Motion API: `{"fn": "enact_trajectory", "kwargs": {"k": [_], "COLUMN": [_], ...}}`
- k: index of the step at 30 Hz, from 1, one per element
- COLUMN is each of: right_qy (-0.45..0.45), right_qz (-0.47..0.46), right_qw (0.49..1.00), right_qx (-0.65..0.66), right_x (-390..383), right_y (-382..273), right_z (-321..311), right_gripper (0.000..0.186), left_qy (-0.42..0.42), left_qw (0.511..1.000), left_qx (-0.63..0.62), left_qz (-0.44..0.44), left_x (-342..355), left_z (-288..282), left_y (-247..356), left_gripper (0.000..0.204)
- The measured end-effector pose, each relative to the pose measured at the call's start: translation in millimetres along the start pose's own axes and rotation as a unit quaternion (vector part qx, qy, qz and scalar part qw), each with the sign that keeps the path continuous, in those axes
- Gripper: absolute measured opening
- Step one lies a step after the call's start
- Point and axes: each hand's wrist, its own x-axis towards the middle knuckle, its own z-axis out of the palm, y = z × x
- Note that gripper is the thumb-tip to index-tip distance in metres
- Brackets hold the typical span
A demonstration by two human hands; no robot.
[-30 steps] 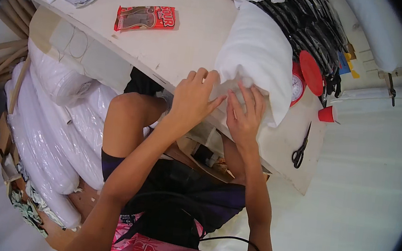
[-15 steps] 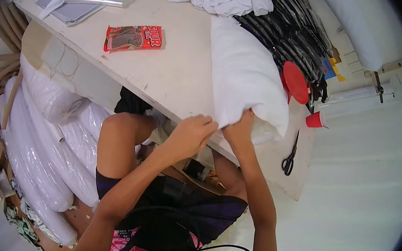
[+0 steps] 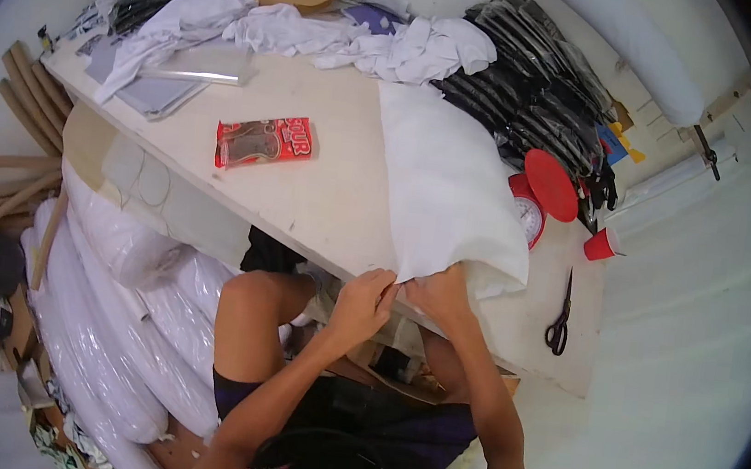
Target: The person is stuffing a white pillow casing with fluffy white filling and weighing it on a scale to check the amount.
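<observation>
A plump white pillow (image 3: 442, 182) lies on the pale tabletop, its near end gaping at the right. My right hand (image 3: 442, 298) grips the near edge of the pillow, fingers bent over the fabric close to the corner. Right beside it, my left hand (image 3: 365, 303) is closed in a pinch at the same corner. Whatever sits between the left fingertips is too small to make out. Both hands meet just over the table's front edge.
Black scissors (image 3: 560, 322), a red cup (image 3: 601, 245) and a red scale (image 3: 533, 214) stand right of the pillow. A red snack packet (image 3: 264, 141) lies left. Black plastic-wrapped packs (image 3: 542, 77) and white cloth (image 3: 415, 46) line the back. Plastic-wrapped rolls (image 3: 105, 333) lie on the floor.
My left hand has come in closer to my right hand at the pillow's corner. My right hand still grips the edge. The whole view has shifted, showing more of the table's back.
</observation>
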Motion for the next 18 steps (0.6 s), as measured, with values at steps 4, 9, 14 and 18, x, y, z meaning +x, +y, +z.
{"fn": "enact_trajectory", "kwargs": {"k": [4,9,14,18], "right_qy": [0.100,0.263,0.419,0.525], "right_qz": [0.052,0.369,0.311,0.319], "right_qw": [0.986,0.746,0.713,0.670], "right_qx": [0.122,0.488,0.467,0.417], "right_x": [-40,-26,-80,-137], "right_y": [-16,-15,-19,8], "right_z": [-39,-83,-137,-199], "right_gripper": [0.035,0.022,0.029,0.035], "left_qy": [-0.044,-0.124,-0.225,-0.061], "left_qw": [0.999,0.991,0.763,0.610], "left_qx": [-0.029,-0.018,-0.544,-0.729], "left_qz": [-0.012,0.036,-0.267,-0.303], "left_x": [0,3,-27,-18], "left_z": [22,70,81,103], "left_y": [18,45,19,32], "left_gripper": [0.006,0.012,0.051,0.073]}}
